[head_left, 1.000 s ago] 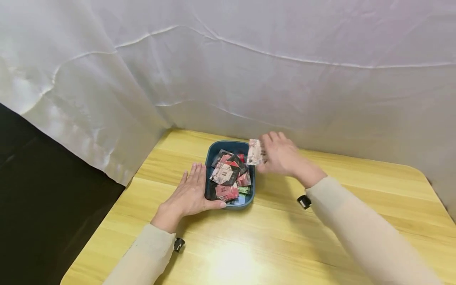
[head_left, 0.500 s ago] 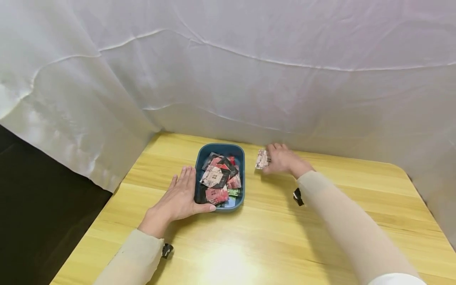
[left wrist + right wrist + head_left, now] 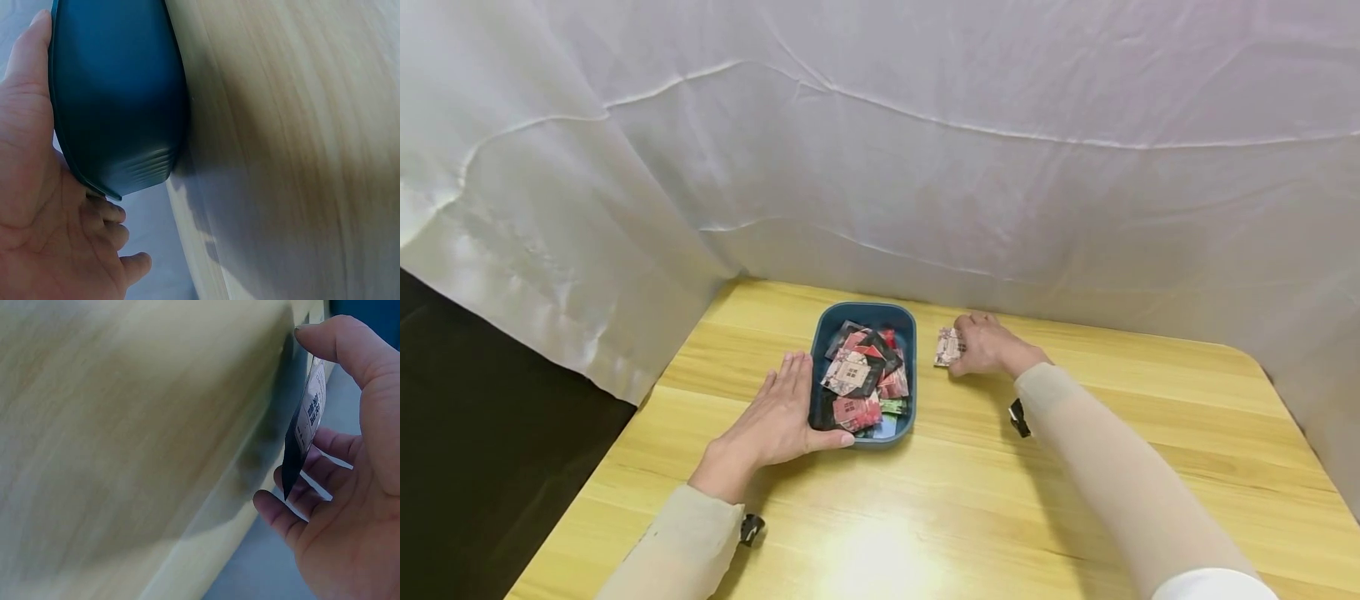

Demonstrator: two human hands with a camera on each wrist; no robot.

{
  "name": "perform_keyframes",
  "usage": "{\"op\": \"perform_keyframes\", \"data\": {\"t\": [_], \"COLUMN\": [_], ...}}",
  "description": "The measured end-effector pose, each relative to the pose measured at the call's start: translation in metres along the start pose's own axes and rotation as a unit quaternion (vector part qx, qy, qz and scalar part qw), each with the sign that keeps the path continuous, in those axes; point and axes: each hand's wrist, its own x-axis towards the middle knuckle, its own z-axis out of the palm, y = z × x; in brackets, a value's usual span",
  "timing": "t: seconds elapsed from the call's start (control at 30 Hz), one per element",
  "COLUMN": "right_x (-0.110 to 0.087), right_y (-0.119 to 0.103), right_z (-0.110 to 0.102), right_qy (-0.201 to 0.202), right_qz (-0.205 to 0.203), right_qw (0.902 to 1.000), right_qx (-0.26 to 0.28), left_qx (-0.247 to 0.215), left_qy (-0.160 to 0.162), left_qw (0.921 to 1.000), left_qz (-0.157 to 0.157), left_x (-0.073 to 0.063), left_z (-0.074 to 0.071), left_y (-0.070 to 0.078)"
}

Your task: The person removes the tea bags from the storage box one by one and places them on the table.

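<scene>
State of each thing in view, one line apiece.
Blue bin: upright, lidless, partly filled
Packets: loosely piled, overlapping inside the bin
Held packet: outside the bin; sealed or not, unclear
Left hand: fingers straight, against bin
Right hand: gripping the held packet
Curtain: hanging, creased

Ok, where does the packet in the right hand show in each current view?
Head: packet just right of centre, a little below the middle, in the right hand.
Left wrist: not in it.
Right wrist: packet right of centre, seen nearly edge-on.
Shared landmark: the wooden table, which shows in all three.
</scene>
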Motion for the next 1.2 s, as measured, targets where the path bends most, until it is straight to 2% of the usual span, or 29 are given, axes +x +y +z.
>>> {"op": "perform_keyframes", "data": {"t": [0.17,0.43,0.73,1.0,1.2], "right_x": [0.0016,0.0056,0.0073,0.0084,0.0037], "right_y": [0.0029,0.0053,0.0021,0.0006,-0.0003], "right_z": [0.0021,-0.0009,0.0,0.0027,-0.0036], "right_qy": [0.007,-0.011,-0.02,-0.009,0.0], "right_qz": [-0.004,0.014,0.014,-0.006,-0.002], "right_qw": [0.9999,0.9998,0.9996,0.9999,0.9999], "right_qx": [0.006,0.01,0.015,0.006,-0.016], "left_qx": [-0.002,0.001,0.0,0.004,0.002], "left_qy": [0.001,0.002,-0.001,-0.003,-0.006], "left_qw": [1.0,1.0,1.0,1.0,1.0], "left_qz": [-0.001,0.003,-0.001,-0.007,-0.005], "left_x": [-0.0005,0.0006,-0.0006,-0.002,0.0013], "left_z": [-0.0007,-0.0028,-0.0035,-0.0028,-0.0028], "left_y": [0.0006,-0.0001,-0.0016,-0.0033,0.0013]}}
